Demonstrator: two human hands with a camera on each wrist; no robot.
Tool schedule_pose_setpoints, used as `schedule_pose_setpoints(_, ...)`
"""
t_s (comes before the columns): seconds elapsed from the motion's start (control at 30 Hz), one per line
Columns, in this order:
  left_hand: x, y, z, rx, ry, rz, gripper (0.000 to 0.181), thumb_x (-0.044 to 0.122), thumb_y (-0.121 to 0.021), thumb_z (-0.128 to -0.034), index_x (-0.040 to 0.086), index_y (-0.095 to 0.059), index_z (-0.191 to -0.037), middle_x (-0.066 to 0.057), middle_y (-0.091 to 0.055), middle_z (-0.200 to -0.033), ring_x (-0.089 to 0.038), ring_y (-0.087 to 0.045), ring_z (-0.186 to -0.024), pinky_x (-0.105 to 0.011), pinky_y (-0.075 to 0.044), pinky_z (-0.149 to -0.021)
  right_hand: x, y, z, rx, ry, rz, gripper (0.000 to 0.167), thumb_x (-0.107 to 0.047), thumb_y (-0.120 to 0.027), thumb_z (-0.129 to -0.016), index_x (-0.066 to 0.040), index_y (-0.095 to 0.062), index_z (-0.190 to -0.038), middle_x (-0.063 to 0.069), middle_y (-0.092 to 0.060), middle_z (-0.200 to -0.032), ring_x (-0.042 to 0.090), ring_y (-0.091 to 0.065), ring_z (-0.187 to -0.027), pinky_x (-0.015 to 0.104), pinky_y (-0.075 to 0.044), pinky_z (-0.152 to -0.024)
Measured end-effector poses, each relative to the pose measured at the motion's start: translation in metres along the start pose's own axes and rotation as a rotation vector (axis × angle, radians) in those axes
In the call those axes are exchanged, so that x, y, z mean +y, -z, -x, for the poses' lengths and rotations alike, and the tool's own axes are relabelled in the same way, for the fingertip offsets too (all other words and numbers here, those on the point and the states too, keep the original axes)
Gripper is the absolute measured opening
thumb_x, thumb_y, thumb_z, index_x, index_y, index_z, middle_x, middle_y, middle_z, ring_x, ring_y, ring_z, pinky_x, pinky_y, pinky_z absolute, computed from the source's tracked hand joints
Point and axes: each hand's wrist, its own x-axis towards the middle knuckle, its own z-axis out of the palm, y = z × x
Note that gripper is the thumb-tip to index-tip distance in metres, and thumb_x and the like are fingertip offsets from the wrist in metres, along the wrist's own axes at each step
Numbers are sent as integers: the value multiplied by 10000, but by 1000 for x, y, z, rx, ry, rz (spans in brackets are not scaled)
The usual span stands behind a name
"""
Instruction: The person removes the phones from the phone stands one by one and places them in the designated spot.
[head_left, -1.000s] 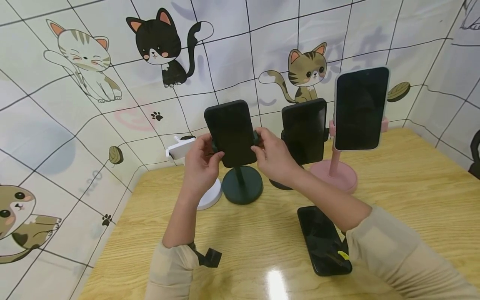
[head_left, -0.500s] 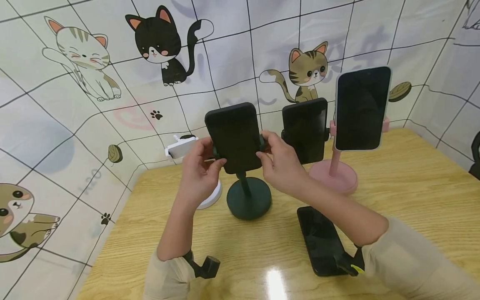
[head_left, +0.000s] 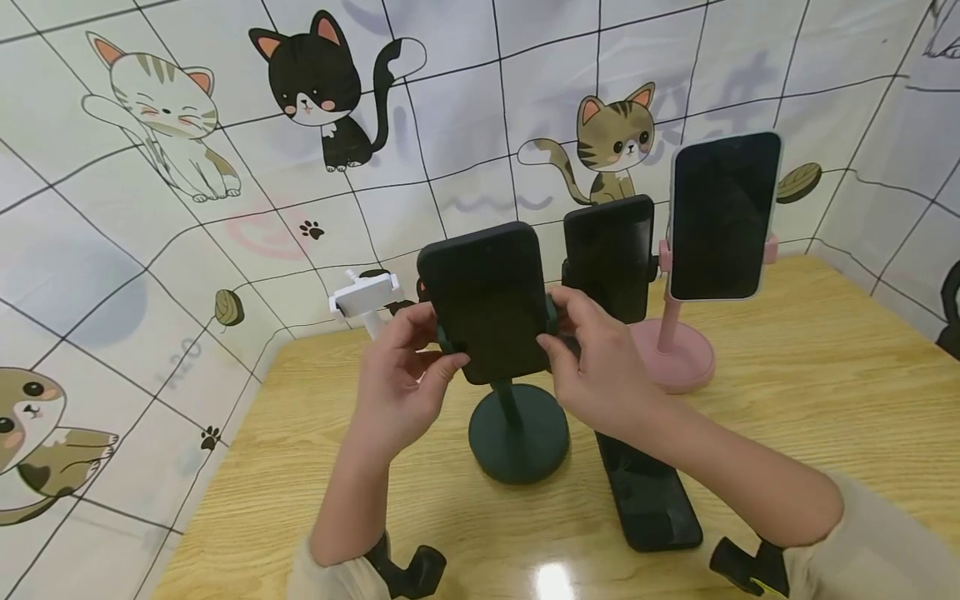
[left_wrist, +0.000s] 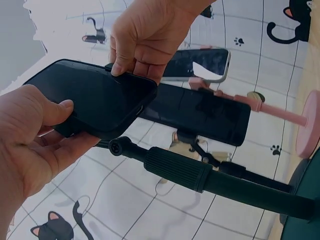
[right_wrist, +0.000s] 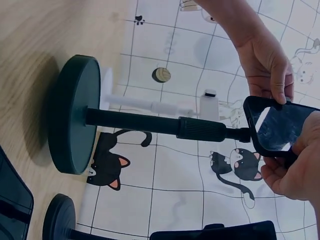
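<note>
A black phone (head_left: 487, 308) sits upright in the side clamps of a dark green phone stand (head_left: 517, 437). My left hand (head_left: 401, 383) grips the phone and clamp at the left edge, thumb on the front and fingers behind. At the opposite edge, my right hand (head_left: 611, 358) pinches phone and clamp the same way. The right wrist view shows the stand's ribbed pole (right_wrist: 200, 128) below the phone and a shadow under its round base; whether the base touches the table, I cannot tell.
Behind on the right stand a black phone in a black holder (head_left: 611, 258) and a white-edged phone in a pink stand (head_left: 667, 354). A white stand (head_left: 367, 296) is at the back left. Another black phone (head_left: 656, 500) lies flat on the wooden table (head_left: 255, 467).
Both hands have brought the green stand with its phone toward me and slightly right, away from the other stands. The grip looks the same throughout.
</note>
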Motion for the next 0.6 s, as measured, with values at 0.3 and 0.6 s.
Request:
schedule_pose_setpoints(0.3, 6, -12, 5, -56, -67, 65, 422, -228, -638, -666, -128, -489, -1048, -189, -560, -898, -200, -588, -764, -290, -531, -614, -2, 12, 18, 16, 22, 35, 405, 139, -587, -770, 80, -465, -1151, 130, -566, -1028, 187, -603, -844, 358, -509, -739)
schedule_pose_setpoints(0.6, 2, -21, 8, -82, -73, 59, 425, -216, -641, -675, -115, -489, -1059, -199, -574, -951, -234, -595, -767, -299, -533, -617, 3, 16, 26, 13, 2, 16, 374, 151, -589, -764, 78, -483, -1116, 107, -570, -959, 177, -602, -799, 410, -497, -770)
